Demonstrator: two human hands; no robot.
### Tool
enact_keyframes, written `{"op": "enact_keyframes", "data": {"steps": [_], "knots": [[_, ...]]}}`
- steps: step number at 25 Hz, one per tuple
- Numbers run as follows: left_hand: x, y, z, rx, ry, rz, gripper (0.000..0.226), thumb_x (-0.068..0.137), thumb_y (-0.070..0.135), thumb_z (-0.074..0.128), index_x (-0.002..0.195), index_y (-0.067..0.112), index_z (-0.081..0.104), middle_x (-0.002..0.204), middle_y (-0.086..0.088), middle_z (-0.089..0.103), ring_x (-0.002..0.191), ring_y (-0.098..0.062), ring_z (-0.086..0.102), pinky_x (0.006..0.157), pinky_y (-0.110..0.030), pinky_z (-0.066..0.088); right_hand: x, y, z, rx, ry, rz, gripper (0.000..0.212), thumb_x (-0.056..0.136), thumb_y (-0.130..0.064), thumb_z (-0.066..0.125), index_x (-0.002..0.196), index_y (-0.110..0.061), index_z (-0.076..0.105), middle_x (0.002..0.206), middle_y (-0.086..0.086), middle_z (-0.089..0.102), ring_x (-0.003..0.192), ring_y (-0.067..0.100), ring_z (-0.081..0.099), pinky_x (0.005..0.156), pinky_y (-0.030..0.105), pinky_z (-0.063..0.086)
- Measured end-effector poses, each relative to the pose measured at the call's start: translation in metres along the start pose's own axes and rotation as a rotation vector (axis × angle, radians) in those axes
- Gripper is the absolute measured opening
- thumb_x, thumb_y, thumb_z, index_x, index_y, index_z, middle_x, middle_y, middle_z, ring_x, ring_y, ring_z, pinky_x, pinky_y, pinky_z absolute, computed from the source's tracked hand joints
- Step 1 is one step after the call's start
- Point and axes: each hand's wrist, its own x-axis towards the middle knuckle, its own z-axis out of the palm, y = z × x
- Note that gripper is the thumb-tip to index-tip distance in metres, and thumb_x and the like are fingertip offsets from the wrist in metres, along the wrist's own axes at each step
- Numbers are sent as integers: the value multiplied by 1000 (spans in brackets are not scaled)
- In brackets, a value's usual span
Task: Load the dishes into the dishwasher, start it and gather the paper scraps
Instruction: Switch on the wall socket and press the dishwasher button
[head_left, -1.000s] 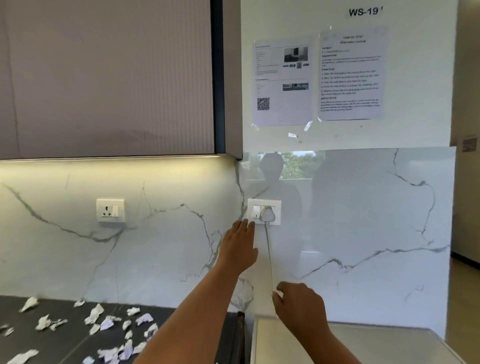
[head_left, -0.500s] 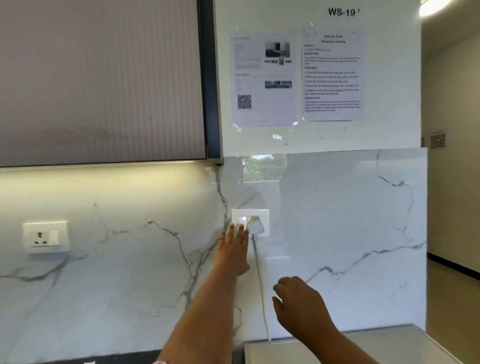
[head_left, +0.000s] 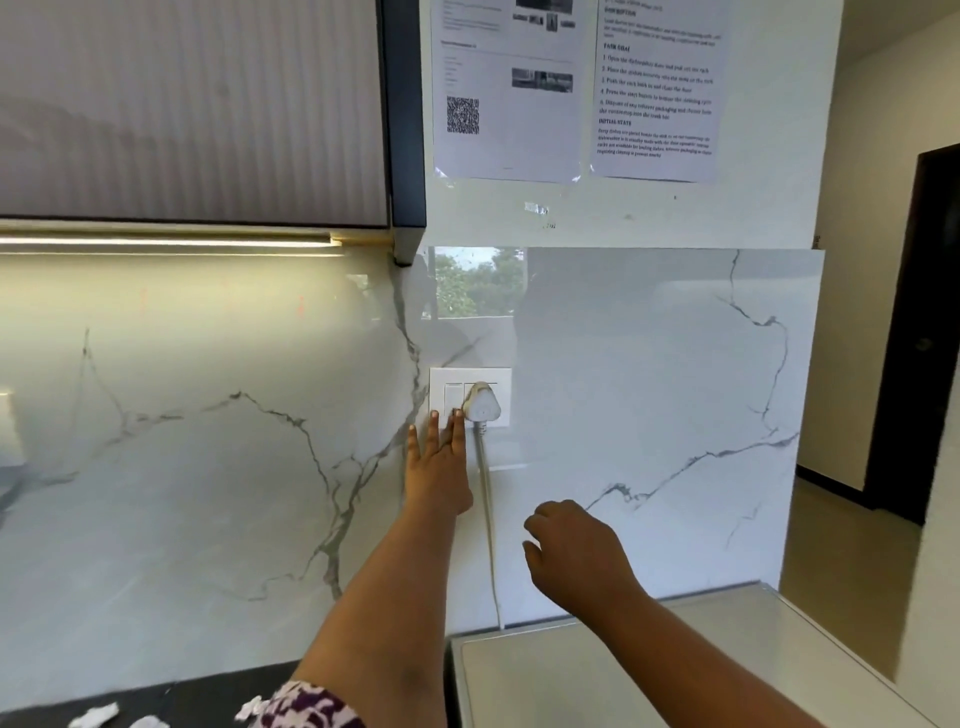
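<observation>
While we have moved closer to the marble backsplash (head_left: 649, 415) over the last second, most of the dark counter (head_left: 182, 696) has dropped out of view. Only its back edge shows now, at the bottom left. The white appliance top (head_left: 597, 675) at the lower right we take to be the dishwasher. No dishes are in sight.

Our left hand (head_left: 439, 467) is stretched out flat against the wall. Its fingers (head_left: 457, 431) are straight and slightly apart, and they have shifted from the left edge of the switch plate (head_left: 441, 378) to its lower edge, under the rocker switch (head_left: 453, 397). Our right hand (head_left: 576, 551) was down at the cord (head_left: 488, 519) a second ago. It now hovers to the cord's right, clear of it, with fingers loosely curled and holding nothing.

The plug (head_left: 482, 402) sits in the socket just beside the rocker, and its cord drops behind the appliance. We judge this to be the powering-on step before the start. We cannot tell whether the rocker is already pressed.

A few paper scraps (head_left: 96, 714) lie on the counter edge, ungathered.
</observation>
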Motion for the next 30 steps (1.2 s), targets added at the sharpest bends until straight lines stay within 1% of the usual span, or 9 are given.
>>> {"op": "enact_keyframes", "data": {"steps": [4,8,10,12,14,21,24,27,30], "knots": [[-8,2,0,-79,34,9,98,87,30,53,144,7,-22,156,-10,-21,141,-32,-23,112,-52,-13,-21,-3,9,49,-27,55,27,94,-28,39,103,-16,61,106,-4,60,99,13,54,75,23,46],[-49,15,6,-213,11,73,88,89,37,53,149,8,-4,157,-15,-10,144,-32,-14,115,-47,-5,-58,-13,12,124,-46,96,27,91,-29,45,103,-15,64,108,-2,62,102,15,54,74,24,44],[-81,21,16,-242,-60,121,74,89,39,53,148,12,18,156,-13,14,145,-31,8,116,-45,13,-81,-16,15,138,-84,118,28,90,-29,46,103,-15,66,107,-1,63,101,15,55,72,24,43],[-114,30,30,-295,-131,131,55,91,40,50,139,15,40,142,-8,44,132,-28,39,104,-41,36,-105,-18,20,140,-120,147,29,90,-29,48,106,-15,67,108,0,64,101,16,57,75,25,45],[-152,40,46,-369,-217,107,47,92,41,48,132,17,50,131,-5,56,118,-25,53,95,-38,44,-134,-18,31,152,-180,185,30,91,-29,49,108,-13,67,109,2,65,100,18,59,78,26,47],[-279,78,75,-611,-416,19,44,92,37,52,133,21,52,133,-2,56,121,-21,52,99,-35,42,-239,-11,54,147,-406,331,29,90,-29,50,99,-9,68,101,5,67,94,20,60,73,32,53],[-340,96,70,-706,-480,72,42,91,36,54,131,22,53,133,1,56,124,-18,50,102,-32,40,-293,-6,47,248,-434,354,50,92,-50,38,101,-12,69,99,4,68,95,19,60,72,29,50],[-398,111,63,-801,-478,91,38,90,32,56,127,21,58,130,3,59,122,-14,51,101,-26,39,-352,4,32,375,-427,318,80,87,-69,16,113,-12,66,113,7,66,108,22,58,88,27,44],[-444,128,57,-821,-412,-11,38,91,30,55,128,19,57,132,2,57,123,-13,50,103,-23,35,-398,19,21,372,-511,234,90,84,-72,4,125,-13,58,135,9,53,129,26,44,106,31,32]]}}
